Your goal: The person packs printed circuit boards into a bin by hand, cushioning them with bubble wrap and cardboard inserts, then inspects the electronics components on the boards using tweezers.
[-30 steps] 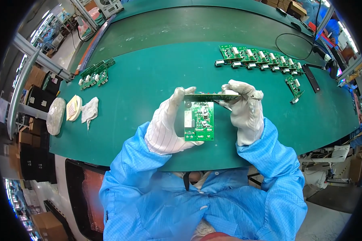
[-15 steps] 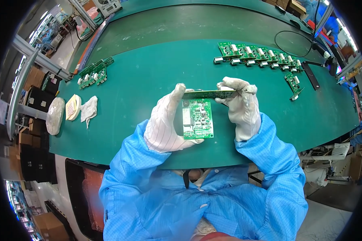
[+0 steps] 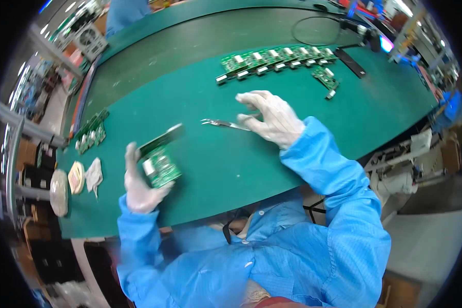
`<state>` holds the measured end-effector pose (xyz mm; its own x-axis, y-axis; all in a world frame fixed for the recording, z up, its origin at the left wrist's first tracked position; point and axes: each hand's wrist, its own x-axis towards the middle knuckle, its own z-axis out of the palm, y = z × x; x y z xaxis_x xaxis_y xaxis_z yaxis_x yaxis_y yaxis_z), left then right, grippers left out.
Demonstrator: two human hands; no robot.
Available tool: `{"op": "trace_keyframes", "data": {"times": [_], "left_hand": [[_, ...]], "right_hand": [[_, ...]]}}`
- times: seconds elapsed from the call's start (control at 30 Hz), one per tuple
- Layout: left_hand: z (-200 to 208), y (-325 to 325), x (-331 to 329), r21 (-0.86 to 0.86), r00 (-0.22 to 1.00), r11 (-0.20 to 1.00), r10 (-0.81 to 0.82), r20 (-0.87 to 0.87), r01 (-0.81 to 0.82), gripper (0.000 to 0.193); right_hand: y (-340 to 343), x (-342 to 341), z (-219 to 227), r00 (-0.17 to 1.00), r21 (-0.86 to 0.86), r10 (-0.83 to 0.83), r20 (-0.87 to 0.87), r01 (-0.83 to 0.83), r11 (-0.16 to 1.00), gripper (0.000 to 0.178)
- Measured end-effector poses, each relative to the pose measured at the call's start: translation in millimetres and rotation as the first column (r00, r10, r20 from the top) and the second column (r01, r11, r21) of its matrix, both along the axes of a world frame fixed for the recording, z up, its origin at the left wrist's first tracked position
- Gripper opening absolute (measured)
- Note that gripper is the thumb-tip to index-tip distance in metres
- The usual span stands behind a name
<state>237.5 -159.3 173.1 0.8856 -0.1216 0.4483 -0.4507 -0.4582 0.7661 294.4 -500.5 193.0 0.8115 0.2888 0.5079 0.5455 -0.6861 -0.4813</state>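
- Green and lit on its component side, a board assembly [image 3: 162, 168] is held over the left front part of the bench [image 3: 215, 185], made of two boards set at an angle to each other.
- Its far board shows nearly edge-on, the long axis slanting from lower left up to the right; the near board turns its component face up toward the wearer, tilted, a pale block at its left side.
- The gloved left hand [image 3: 141, 187] pinches this assembly from the left, fingers by the upper left corner and thumb at the lower edge.
- The gloved right hand [image 3: 271, 118] is spread, fingers bent and thumb apart from them, palm side toward the left.
- Just beside that thumb is a slim metal tool [image 3: 220, 123], its long axis running nearly left to right, forked tip pointing left; whether the thumb touches it, I cannot tell.
- Beyond, a slanting row of boards [image 3: 274, 57] stands at the far right, with a single board [image 3: 325, 79] and a black bar [image 3: 350, 63] near its right end.
- At far left are a cluster of boards [image 3: 92, 134], a white cloth [image 3: 94, 175], a cream pad [image 3: 76, 177] and a whitish bundle [image 3: 59, 193].
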Motion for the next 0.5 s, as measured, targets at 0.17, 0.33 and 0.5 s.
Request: {"op": "trace_keyframes", "data": {"times": [0.17,0.33,0.5], "left_hand": [[-18,75,-19,0.394,0.977,0.907,0.198,-0.079,-0.152,0.105],[25,90,-10,0.599,0.996,0.799,0.084,-0.032,-0.048,0.098],[47,-10,11,0.048,0.953,0.993,0.086,0.29,-0.104,0.057]], "right_hand": [[-120,-6,-2,0.887,-0.536,-0.373,0.273,0.462,0.707,0.036],[-186,22,-16,0.866,-0.807,-0.446,0.226,0.423,0.412,0.033],[-138,14,4,0.94,-0.665,-0.187,0.285,0.334,0.668,0.031]]}}
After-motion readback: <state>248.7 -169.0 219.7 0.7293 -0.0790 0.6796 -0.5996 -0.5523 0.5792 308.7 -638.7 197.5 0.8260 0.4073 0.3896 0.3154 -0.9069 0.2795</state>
